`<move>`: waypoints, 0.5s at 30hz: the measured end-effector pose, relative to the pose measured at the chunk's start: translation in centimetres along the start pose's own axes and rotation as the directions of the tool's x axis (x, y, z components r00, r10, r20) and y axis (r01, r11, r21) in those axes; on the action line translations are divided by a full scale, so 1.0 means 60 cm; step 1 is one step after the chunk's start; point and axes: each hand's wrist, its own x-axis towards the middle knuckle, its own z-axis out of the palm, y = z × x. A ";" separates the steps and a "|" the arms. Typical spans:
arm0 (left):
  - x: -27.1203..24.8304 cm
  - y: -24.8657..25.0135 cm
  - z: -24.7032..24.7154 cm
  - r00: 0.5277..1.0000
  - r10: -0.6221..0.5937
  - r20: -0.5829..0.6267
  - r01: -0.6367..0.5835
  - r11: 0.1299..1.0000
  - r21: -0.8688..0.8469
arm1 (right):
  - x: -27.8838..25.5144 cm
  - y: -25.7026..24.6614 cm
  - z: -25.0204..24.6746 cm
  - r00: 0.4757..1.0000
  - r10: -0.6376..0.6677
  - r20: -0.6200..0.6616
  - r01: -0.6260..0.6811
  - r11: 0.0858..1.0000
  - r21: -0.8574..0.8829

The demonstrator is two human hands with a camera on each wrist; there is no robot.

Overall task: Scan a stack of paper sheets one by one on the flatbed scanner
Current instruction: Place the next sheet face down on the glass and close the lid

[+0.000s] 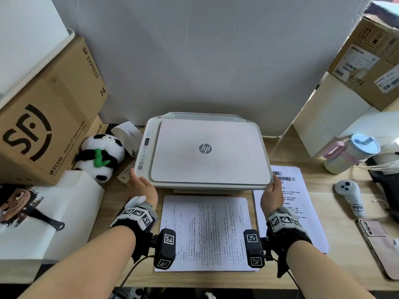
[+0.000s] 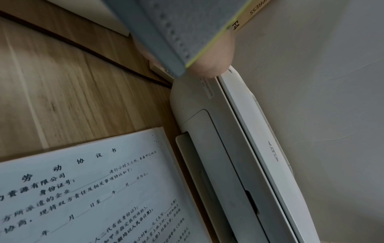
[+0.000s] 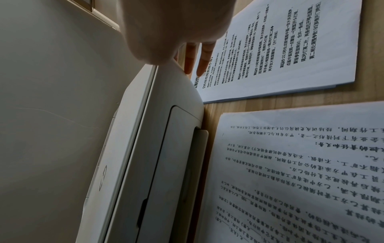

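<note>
The white HP flatbed scanner (image 1: 210,151) sits at the back of the wooden desk with its lid down. My left hand (image 1: 141,187) holds its front left corner, and the thumb (image 2: 216,62) presses at the lid seam. My right hand (image 1: 272,194) holds the front right corner, thumb on the lid edge, while its fingers (image 3: 190,60) reach down the scanner's side (image 3: 166,139). A stack of printed sheets (image 1: 206,231) lies in front of the scanner between my wrists. A second stack (image 1: 300,203) lies to its right.
An SF Express carton (image 1: 43,117) and a panda plush (image 1: 101,156) crowd the scanner's left side. A white box with a cartoon face (image 1: 43,212) is at the near left. At the right stand a pastel bottle (image 1: 349,154), a white controller (image 1: 350,195) and a phone (image 1: 380,240).
</note>
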 end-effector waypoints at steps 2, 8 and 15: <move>-0.003 0.004 -0.001 1.000 -0.004 0.001 0.004 1.000 -0.014 | 0.001 0.003 0.001 1.000 0.002 0.003 -0.002 1.000 0.008; -0.006 0.007 -0.004 1.000 -0.005 0.002 0.005 1.000 -0.029 | 0.001 0.003 -0.001 1.000 0.004 0.012 -0.004 1.000 0.014; -0.006 0.008 -0.005 1.000 0.001 0.007 -0.001 1.000 -0.026 | 0.000 0.002 -0.001 1.000 0.002 0.013 -0.002 1.000 0.021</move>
